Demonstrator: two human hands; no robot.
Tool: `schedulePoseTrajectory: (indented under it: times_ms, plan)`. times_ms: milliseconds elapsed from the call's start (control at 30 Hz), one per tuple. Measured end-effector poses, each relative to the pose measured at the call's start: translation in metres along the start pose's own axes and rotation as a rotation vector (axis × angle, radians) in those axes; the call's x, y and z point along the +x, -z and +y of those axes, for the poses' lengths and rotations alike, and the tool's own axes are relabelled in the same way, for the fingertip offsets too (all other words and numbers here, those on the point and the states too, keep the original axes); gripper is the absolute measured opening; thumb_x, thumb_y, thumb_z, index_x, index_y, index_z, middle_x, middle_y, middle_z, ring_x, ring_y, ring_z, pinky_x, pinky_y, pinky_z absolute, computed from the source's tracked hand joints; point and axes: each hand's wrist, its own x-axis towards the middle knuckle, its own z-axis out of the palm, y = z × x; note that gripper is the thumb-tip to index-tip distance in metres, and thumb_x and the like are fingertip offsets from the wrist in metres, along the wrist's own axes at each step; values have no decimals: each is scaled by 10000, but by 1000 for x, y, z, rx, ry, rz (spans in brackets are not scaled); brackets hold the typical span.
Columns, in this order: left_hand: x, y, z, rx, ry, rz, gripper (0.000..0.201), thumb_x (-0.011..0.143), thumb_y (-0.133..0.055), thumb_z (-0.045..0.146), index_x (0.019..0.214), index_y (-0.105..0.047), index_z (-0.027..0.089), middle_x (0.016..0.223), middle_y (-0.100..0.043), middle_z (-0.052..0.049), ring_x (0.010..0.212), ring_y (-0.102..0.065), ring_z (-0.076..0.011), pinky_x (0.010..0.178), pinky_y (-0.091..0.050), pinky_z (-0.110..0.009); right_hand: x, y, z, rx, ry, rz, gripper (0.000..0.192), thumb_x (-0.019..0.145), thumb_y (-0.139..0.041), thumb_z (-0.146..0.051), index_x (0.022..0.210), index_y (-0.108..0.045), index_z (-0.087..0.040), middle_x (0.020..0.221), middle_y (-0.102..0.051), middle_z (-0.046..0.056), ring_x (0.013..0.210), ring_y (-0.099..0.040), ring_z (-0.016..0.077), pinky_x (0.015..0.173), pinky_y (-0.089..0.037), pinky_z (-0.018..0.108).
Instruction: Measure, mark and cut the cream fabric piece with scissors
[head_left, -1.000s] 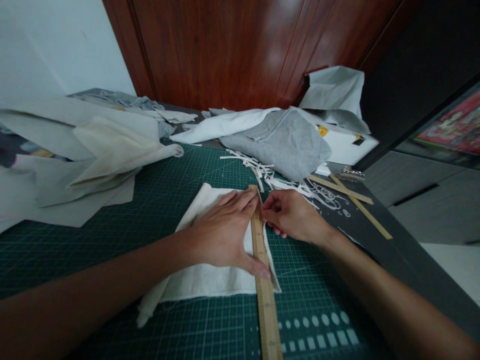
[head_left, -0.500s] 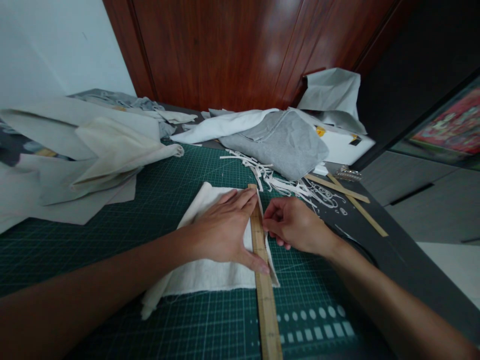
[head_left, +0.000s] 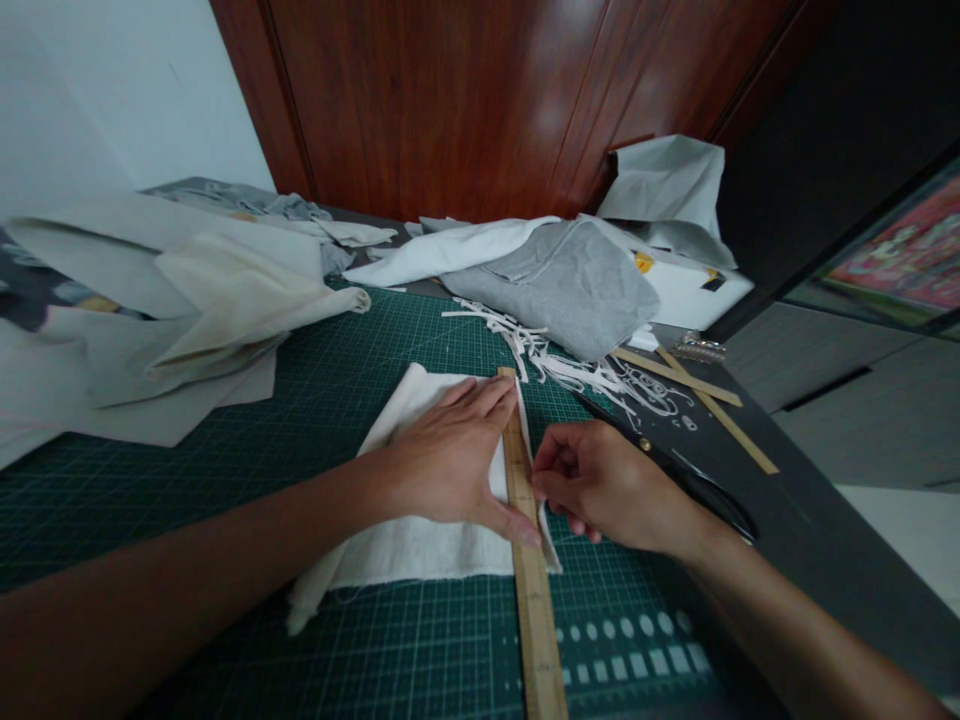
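A piece of white cloth [head_left: 442, 552], rolled along its left edge, lies on the green cutting mat [head_left: 420, 650]. Over its right side runs a wooden ruler [head_left: 534, 600], which reaches to the bottom of the view. My left hand [head_left: 454, 460] is spread flat, fingertips and thumb pressing on the ruler and the palm over the cloth. Beside the ruler's right edge, my right hand [head_left: 589, 480] is closed in a pinch at the narrow cloth strip there. Whatever sits between its fingertips is too small or hidden to make out.
Black scissors [head_left: 705, 490] lie right of my right hand, partly covered by it. Behind are white fabric scraps [head_left: 570, 365], crossed wooden strips [head_left: 697, 385] and grey cloth [head_left: 570, 280]. Large pale fabric pieces [head_left: 187, 340] cover the left side.
My right hand has slid toward me along the ruler's right edge, uncovering more of the scissors. My left hand, the ruler and the cloth keep their places.
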Motion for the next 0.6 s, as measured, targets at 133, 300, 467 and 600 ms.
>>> schedulePoseTrajectory:
  times_ms: [133,300,467,600]
  plan:
    - [0,-1,0,4,4,-7,1483,624,-493,1027,1637,-195,-16,1752,-93,-222,1638,-92,-327,1325,-90,-460,-7,-5,8,7,20,3,124,858,-623,-123,786,-579,-215,566,-618,-65,380,-549,86,309,-387,157]
    - [0,-3,-2,10,-14,21,1531,569,-478,1064,1631,-221,-8,1747,-148,-224,1629,-129,-333,1318,-82,-426,-16,-11,16,2,72,37,119,880,-612,-151,782,-588,-214,549,-589,-72,383,-544,73,331,-354,149]
    - [0,-4,-4,15,-32,49,1426,642,-515,1000,1614,-261,-12,1738,-194,-230,1613,-181,-353,1309,-125,-440,-27,-17,15,10,88,53,128,883,-627,-167,769,-599,-218,550,-575,-69,383,-525,73,333,-340,169]
    - [1,-3,-2,20,-35,55,1378,660,-551,953,1607,-272,-9,1730,-219,-233,1606,-207,-360,1307,-151,-444,-33,-20,18,-5,110,84,150,878,-620,-145,749,-599,-220,568,-570,-63,367,-498,63,327,-316,190]
